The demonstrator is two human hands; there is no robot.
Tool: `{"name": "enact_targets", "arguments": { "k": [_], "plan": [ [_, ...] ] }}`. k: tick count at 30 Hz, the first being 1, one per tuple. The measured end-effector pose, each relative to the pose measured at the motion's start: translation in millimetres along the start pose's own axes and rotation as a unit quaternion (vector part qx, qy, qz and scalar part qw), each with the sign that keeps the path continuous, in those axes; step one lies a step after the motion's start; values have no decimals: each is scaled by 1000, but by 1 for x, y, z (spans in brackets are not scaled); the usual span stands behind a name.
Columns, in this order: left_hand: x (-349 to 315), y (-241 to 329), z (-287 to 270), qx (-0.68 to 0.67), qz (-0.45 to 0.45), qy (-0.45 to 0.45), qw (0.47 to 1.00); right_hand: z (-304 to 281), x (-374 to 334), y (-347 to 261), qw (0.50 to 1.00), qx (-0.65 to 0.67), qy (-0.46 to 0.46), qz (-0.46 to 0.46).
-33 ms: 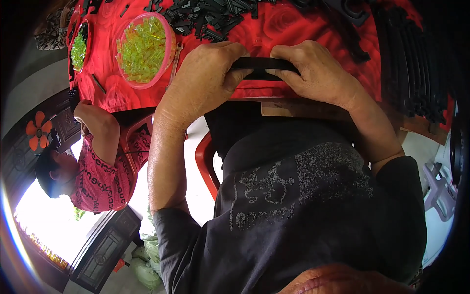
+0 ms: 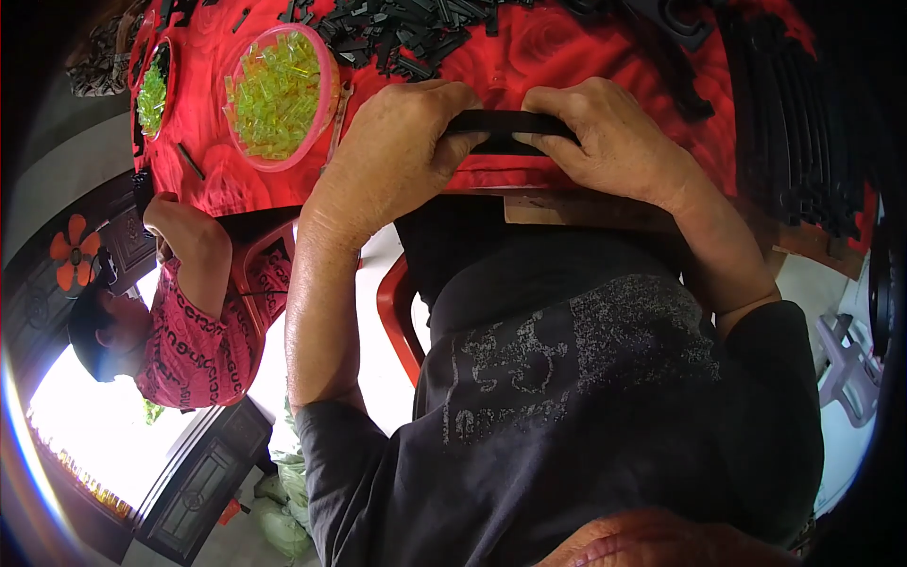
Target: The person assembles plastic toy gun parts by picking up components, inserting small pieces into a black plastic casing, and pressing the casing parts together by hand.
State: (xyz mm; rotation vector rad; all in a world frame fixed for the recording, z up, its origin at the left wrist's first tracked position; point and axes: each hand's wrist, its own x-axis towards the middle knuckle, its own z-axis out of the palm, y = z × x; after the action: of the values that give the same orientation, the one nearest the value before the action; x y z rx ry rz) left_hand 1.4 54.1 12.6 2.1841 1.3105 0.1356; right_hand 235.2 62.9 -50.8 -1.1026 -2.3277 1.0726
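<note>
A black bar-shaped plastic piece is held level between my two hands over the near edge of the red-covered table. My left hand is closed on its left end, the thumb pressed along the near side. On its right end my right hand grips in the same way, thumb pointing inward. Both ends of the piece are hidden under my fingers, so its full shape cannot be made out. A pink-rimmed bowl full of clear yellow-green pieces stands left of my left hand.
Small black plastic parts lie heaped beyond my hands. Long black curved strips are stacked at the right. A smaller dish of greenish pieces stands far left. Another person in a pink patterned shirt sits at the table's left side.
</note>
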Motion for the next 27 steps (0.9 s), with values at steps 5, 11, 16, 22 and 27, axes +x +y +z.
{"name": "enact_targets", "arguments": {
  "k": [5, 11, 16, 22, 27],
  "plan": [
    [1, -1, -1, -3, 7, 0, 1000, 1, 1, 2, 1000, -4, 4, -15],
    [0, 1, -1, -17, 9, 0, 1000, -1, 2, 2, 1000, 7, -11, -7],
    [2, -1, -1, -6, 14, -12, 1000, 0, 0, 3, 999, 30, -12, -5],
    [1, -1, -1, -8, 27, -4, 1000, -4, 2, 1, 999, 42, -34, 5],
    [1, 0, -4, -6, 28, -6, 1000, -6, 2, 4, 999, 41, -34, -8]
  ]
}}
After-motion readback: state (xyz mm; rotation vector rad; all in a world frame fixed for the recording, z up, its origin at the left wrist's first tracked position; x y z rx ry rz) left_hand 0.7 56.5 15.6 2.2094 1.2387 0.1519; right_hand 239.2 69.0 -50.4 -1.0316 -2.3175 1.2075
